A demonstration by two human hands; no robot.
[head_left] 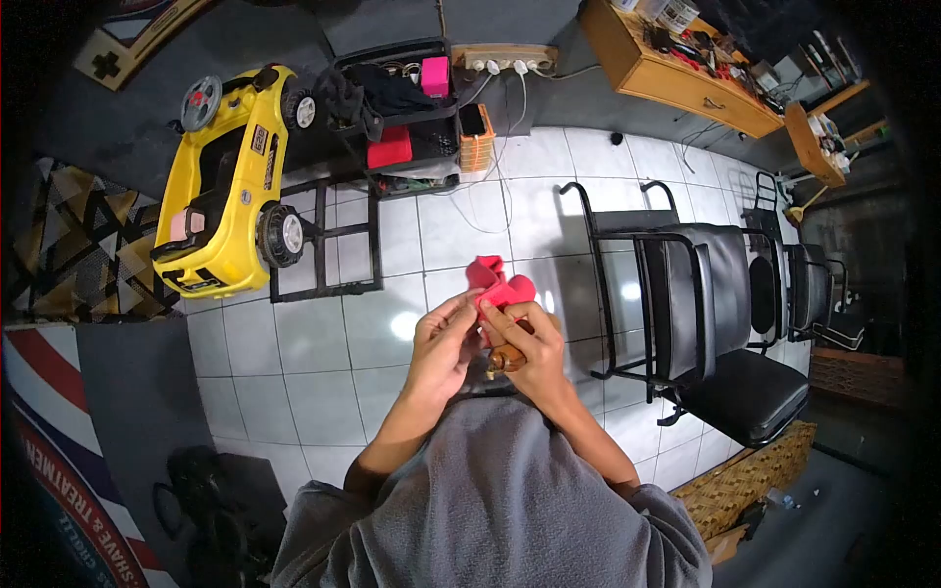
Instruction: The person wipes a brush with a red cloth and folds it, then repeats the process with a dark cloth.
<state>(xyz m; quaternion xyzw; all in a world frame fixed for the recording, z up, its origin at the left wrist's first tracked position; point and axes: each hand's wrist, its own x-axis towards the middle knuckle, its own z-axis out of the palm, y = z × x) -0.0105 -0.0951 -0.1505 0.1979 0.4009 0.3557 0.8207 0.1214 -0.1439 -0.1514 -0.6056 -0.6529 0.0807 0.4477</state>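
Observation:
In front of my chest I hold a bright red, soft-looking folded piece (502,287), perhaps leather or fabric. My left hand (441,348) pinches its left edge between thumb and fingertips. From the other side my right hand (534,355) grips the same piece, its thumb pressed on the lower part. A brown, glossy, wood-like object with a brass-coloured end (506,361) sits under my right fingers, against the palm. Most of it is hidden, so its kind cannot be made out.
White tiles (323,333) cover the floor. Black padded chairs (720,294) stand at right, a yellow toy car (221,196) at left. Behind are a black shelf rack (407,162), a power strip (505,65) and a cluttered wooden drawer table (676,83).

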